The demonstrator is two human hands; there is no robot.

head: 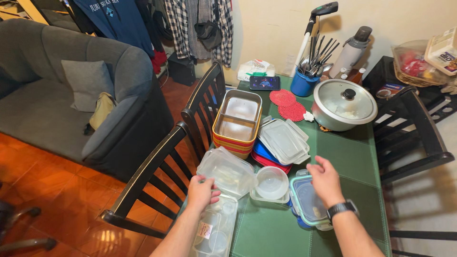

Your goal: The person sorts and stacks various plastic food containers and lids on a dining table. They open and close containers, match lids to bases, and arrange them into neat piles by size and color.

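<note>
Landmark = green table (352, 157).

Far left of the table: grey sofa (71, 95) sitting on a glossy orange tile floor (47, 190), cushion on the seat. Clothes hanging behind the sofa, near the cream wall. Two black slat-back chairs (181, 143) standing against the table's left edge.

Left hand (201, 191) is curling loosely over a clear lidded container (216, 228) at the table's near-left corner, fingers touching the top; real grasp or not, I cannot tell.

Mid-table: clear tub (226, 170), round clear bowl (271, 183), stack of metal trays (237, 121), pile of clear lids (284, 140).

Right hand (326, 181), watch on wrist, is hovering palm-down, fingers half spread, holding nothing, over a teal-rimmed lidded box (304, 202) at the near edge.

Far end: phone, red mats, blue utensil cup (303, 83), lidded pot (343, 104). Right of the table: another black chair (414, 128).
</note>
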